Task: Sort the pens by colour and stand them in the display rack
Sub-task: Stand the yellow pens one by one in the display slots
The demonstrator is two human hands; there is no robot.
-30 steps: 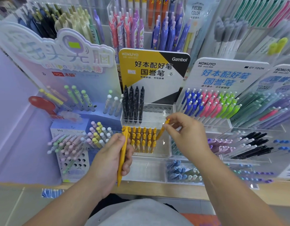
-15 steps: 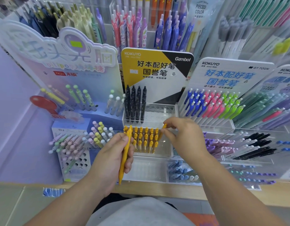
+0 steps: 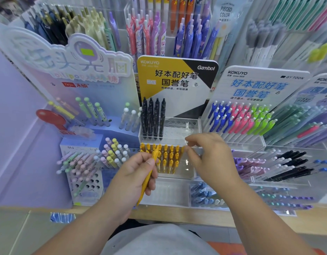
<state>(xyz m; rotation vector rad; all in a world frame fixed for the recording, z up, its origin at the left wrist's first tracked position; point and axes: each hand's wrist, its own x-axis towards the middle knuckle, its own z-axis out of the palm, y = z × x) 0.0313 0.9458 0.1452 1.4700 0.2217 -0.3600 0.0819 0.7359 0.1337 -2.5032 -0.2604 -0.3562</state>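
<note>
Head: left hand [image 3: 135,178] hides yellow pen [image 3: 155,154] middle.

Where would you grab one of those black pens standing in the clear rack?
Pinch the upper barrel, coming from above and in front. The black pens stand tips-down in the clear rack, packed close, with the Gambol sign right behind, so only their tops are free.

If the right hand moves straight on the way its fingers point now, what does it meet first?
Probably the rightmost yellow pen in the clear rack: the right hand points left and its fingertips are right beside it. Whether they touch is unclear.
</note>
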